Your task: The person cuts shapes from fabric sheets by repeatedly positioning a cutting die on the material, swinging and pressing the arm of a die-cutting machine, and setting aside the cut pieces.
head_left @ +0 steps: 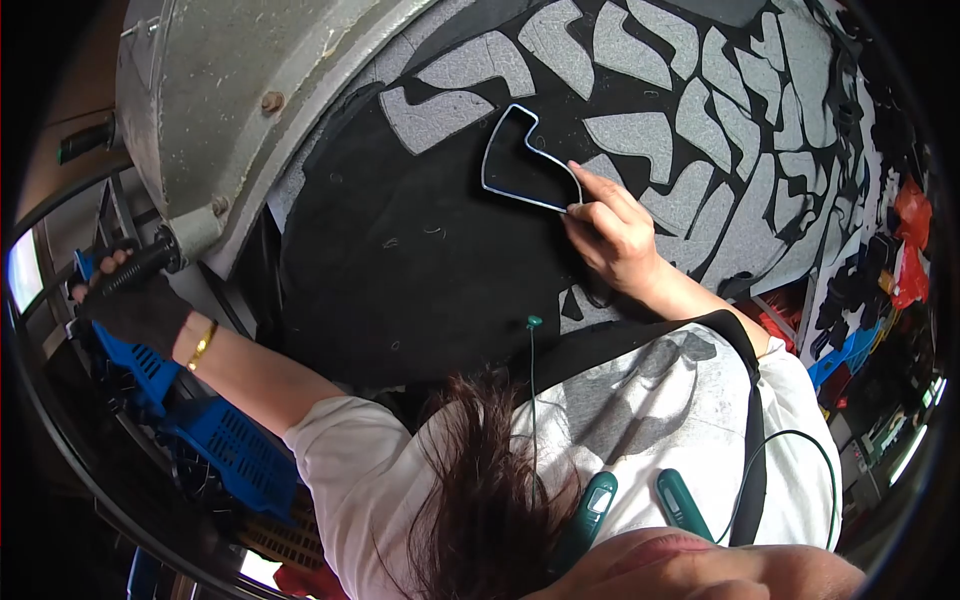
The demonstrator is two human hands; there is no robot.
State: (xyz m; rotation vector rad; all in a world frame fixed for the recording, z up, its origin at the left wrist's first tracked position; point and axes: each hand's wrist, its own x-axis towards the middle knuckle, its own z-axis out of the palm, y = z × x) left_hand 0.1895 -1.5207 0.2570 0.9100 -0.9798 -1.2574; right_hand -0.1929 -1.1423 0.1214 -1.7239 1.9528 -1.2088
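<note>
My right hand [615, 228] pinches the right end of a thin metal cutting die [525, 199], an open outline with a bent shape. The die stands edge-down on or just above a black sheet of material [400, 270]; I cannot tell if it touches. At the left, my left hand [145, 305], in a dark fingerless glove, wraps round the black grip of a handle [150, 262]. That handle joins the large grey metal arm of a press [230, 110], which stands left of the die.
Cut-out openings of similar shape show a grey surface [640, 140] beyond the die and to the right. A second black handle [85, 145] sticks out at the far left. Blue plastic baskets [230, 450] stand lower left. Red bags [910, 235] and other items are at the right.
</note>
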